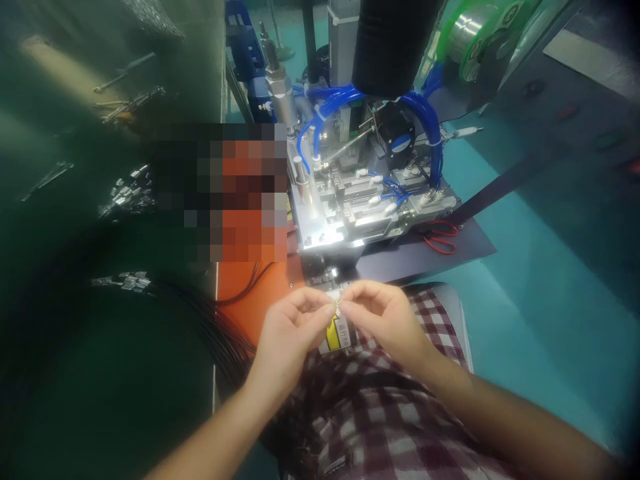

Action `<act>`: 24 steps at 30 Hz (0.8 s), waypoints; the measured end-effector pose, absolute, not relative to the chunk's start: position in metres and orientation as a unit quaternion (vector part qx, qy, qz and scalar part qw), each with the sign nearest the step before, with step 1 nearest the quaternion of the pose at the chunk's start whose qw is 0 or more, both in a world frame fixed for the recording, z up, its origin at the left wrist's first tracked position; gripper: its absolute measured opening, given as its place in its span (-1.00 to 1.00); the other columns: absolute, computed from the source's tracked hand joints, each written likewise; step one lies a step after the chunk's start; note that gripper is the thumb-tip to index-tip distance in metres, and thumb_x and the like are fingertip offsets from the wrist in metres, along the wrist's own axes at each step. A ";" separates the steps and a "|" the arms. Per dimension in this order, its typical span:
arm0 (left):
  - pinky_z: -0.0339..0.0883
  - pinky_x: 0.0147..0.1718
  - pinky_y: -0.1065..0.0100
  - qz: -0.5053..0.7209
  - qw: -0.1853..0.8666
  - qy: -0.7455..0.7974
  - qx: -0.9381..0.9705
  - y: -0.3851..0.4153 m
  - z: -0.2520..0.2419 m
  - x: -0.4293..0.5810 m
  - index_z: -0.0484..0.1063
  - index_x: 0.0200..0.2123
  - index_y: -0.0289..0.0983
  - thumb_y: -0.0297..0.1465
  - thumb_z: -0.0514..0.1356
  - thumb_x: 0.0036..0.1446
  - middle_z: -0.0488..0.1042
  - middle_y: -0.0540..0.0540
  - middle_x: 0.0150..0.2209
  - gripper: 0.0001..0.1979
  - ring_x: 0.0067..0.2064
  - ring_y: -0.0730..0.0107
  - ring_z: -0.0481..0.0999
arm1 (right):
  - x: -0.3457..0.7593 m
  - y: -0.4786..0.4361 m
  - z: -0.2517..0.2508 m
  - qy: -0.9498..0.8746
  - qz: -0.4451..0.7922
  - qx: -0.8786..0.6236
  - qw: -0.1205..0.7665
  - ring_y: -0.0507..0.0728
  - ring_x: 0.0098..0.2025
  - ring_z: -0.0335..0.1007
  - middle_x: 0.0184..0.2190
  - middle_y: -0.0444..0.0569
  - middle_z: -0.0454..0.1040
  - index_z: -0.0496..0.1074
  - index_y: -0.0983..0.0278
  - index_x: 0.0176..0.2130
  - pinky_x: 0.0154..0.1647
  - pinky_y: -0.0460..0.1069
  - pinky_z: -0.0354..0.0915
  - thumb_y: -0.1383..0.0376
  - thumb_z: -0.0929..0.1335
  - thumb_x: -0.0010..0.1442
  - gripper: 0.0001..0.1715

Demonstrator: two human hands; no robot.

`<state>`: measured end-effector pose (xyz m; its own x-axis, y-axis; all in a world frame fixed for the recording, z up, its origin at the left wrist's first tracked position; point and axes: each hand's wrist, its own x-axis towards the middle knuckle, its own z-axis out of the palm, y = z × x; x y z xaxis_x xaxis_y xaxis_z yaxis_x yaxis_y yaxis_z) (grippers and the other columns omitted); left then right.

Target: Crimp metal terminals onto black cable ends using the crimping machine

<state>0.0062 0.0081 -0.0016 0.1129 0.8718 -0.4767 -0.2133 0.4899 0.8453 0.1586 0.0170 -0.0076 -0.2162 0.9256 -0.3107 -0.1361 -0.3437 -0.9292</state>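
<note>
A tiny piece (338,304) is pinched between the closed fingertips of the left hand (294,320) and right hand (389,316), just off the near edge of the machine (325,235).

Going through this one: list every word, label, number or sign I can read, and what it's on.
"运行方", last character unclear: white label at the machine's near end.
Yellow arrow, a sign: same label.
Green spool: printing too small to read.
Blue round sticker on the machine: no readable text.
No brand or number is readable.
</note>
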 end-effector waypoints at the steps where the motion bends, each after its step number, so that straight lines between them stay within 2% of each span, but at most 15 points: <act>1: -0.17 -0.62 0.52 0.398 0.680 0.533 0.310 0.008 -0.002 0.006 0.41 -0.41 -0.31 -0.28 0.35 0.01 0.08 0.20 -0.72 -0.76 -0.64 0.70 -0.03 | 0.159 0.017 -0.008 -0.407 0.668 -0.479 0.399 -0.10 -0.68 0.01 -0.70 -0.26 0.22 0.43 0.32 -0.44 -0.70 -0.15 -0.01 0.31 0.43 0.05 -0.87; 8: -0.18 -0.62 0.51 0.393 0.679 0.535 0.313 0.007 -0.004 0.005 0.41 -0.41 -0.31 -0.29 0.35 0.00 0.10 0.18 -0.71 -0.77 -0.64 0.69 -0.03 | 0.158 0.017 -0.010 -0.433 0.633 -0.487 0.419 -0.06 -0.57 0.11 -0.59 -0.18 0.32 0.43 0.33 -0.43 -0.61 -0.14 0.04 0.30 0.44 0.04 -0.86; 16: -0.23 -0.63 0.50 0.390 0.711 0.513 0.283 0.009 0.001 0.005 0.38 -0.45 -0.32 -0.30 0.35 -0.02 0.11 0.18 -0.71 -0.76 -0.65 0.69 -0.06 | 0.154 0.017 -0.014 -0.394 0.675 -0.474 0.407 -0.10 -0.70 0.01 -0.74 -0.29 0.20 0.41 0.32 -0.46 -0.70 -0.17 -0.02 0.30 0.44 0.02 -0.85; 21: -0.20 -0.63 0.51 0.405 0.711 0.504 0.275 0.009 0.001 0.006 0.37 -0.45 -0.32 -0.32 0.35 -0.01 0.12 0.17 -0.69 -0.77 -0.64 0.69 -0.04 | 0.150 0.016 -0.014 -0.380 0.678 -0.472 0.416 -0.10 -0.70 -0.02 -0.75 -0.30 0.19 0.42 0.31 -0.47 -0.69 -0.15 -0.07 0.33 0.46 -0.02 -0.86; 24: -0.19 -0.63 0.52 0.407 0.710 0.501 0.280 0.009 0.000 0.005 0.38 -0.44 -0.32 -0.33 0.34 0.01 0.11 0.17 -0.70 -0.79 -0.64 0.69 -0.04 | 0.150 0.019 -0.013 -0.360 0.685 -0.474 0.420 -0.09 -0.64 -0.02 -0.69 -0.27 0.22 0.42 0.31 -0.50 -0.65 -0.14 -0.08 0.33 0.46 -0.05 -0.86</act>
<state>0.0047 0.0092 -0.0002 0.1659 0.8586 -0.4851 -0.2978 0.5125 0.8054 0.1501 0.0190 -0.0125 -0.1969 0.9166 -0.3481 -0.2342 -0.3887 -0.8911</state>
